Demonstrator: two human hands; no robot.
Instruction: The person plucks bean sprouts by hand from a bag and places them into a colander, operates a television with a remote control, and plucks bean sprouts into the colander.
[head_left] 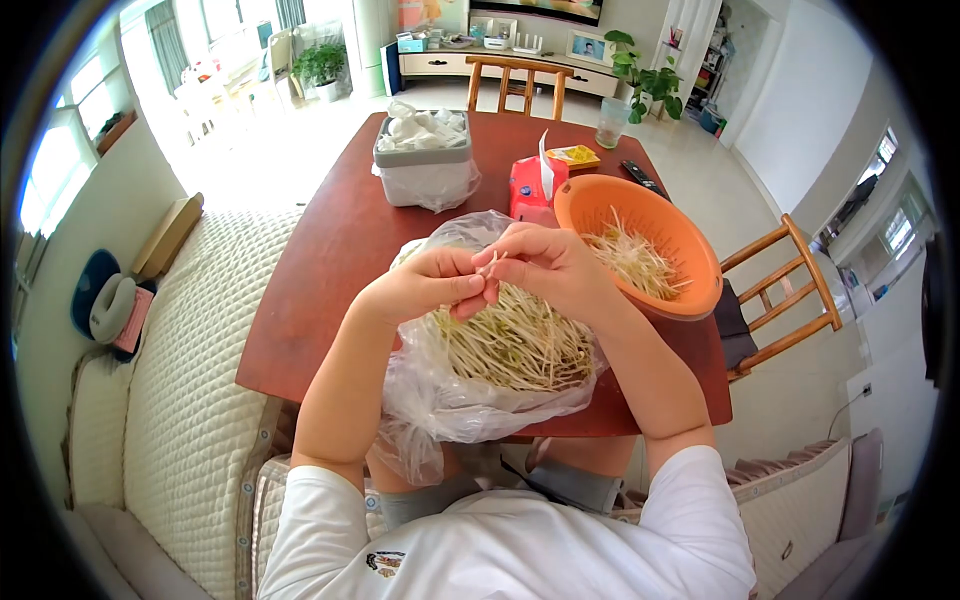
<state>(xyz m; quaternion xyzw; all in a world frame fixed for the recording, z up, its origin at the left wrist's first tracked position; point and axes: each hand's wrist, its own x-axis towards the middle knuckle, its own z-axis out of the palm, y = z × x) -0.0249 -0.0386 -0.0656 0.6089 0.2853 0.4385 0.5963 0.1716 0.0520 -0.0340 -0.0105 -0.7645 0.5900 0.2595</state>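
Observation:
My left hand point(436, 284) and my right hand point(545, 262) meet above an open clear plastic bag point(425, 395). Both are closed in a pinch on a small pale sprout point(490, 264) between their fingertips. Under them a heap of long bean sprouts point(520, 345) fills the bag, which lies at the table's near edge. To the right of my right hand, an orange colander point(700, 262) holds a smaller pile of pale sprouts point(640, 258).
On the red-brown table point(300, 300) stand a grey bin point(425, 165) lined with plastic, a red tissue pack point(533, 188), a yellow packet point(574, 156), a black remote point(643, 178) and a glass point(612, 122). Wooden chairs stand at the far side point(518, 70) and right point(785, 300).

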